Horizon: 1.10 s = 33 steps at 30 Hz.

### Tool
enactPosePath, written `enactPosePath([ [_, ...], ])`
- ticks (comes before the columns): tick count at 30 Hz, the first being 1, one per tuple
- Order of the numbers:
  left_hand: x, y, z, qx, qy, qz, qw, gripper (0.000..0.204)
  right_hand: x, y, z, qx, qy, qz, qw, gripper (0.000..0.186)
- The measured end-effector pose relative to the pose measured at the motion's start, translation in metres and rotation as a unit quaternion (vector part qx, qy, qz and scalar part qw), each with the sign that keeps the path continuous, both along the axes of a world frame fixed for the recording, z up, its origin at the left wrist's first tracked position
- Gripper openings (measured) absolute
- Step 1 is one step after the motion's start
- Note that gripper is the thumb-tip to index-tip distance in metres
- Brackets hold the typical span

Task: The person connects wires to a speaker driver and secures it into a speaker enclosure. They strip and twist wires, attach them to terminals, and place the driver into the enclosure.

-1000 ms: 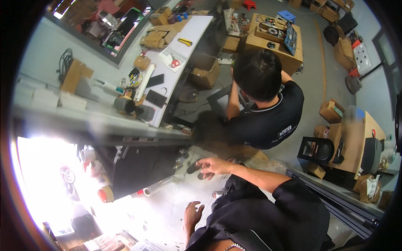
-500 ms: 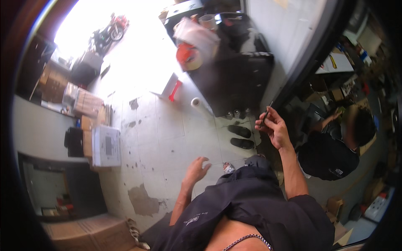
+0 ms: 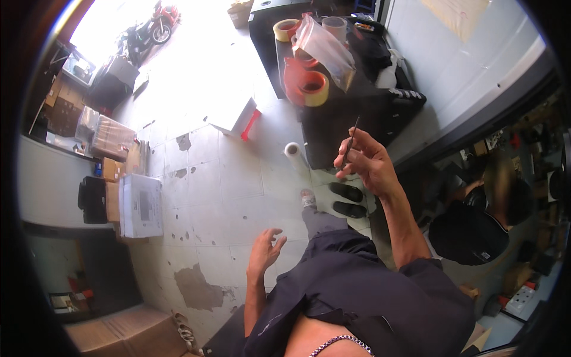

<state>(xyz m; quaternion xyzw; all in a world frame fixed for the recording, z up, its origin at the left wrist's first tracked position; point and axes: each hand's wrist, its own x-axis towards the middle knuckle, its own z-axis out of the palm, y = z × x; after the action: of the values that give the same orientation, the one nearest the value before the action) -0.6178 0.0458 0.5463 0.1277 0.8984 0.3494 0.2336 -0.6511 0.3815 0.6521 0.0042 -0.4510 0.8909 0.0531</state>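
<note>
Pale tiled floor (image 3: 229, 190) fills mid-frame, motorcycle (image 3: 159, 31) upper left. I've got the right hand (image 3: 370, 165) right of centre, thumb and fingers pinching a slim dark tool (image 3: 350, 144), tip up, seen against the black cabinet (image 3: 324, 138). Left hand (image 3: 265, 251) lower centre, fingers parted, loosely curled. Tape rolls (image 3: 319, 97) on cabinet top, upper centre; black slippers (image 3: 347, 191) on floor, just below right hand in frame.
</note>
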Motion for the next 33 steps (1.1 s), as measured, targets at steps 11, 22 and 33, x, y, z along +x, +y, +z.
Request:
enactPosePath([
  [11,-0.301,0.048,0.11,0.103,0.243,-0.11,0.958,0.011,-0.127,0.009,-0.016,-0.039,0.043,-0.112,0.992,0.043],
  [22,-0.484,0.304,0.199,0.19,0.229,-0.5,0.814,0.044,-0.11,-0.016,0.013,-0.036,0.007,-0.342,0.939,0.052],
  [33,-0.462,0.363,0.196,0.204,0.219,-0.547,0.782,0.019,-0.073,-0.069,0.023,-0.014,0.068,-0.489,0.869,0.051],
])
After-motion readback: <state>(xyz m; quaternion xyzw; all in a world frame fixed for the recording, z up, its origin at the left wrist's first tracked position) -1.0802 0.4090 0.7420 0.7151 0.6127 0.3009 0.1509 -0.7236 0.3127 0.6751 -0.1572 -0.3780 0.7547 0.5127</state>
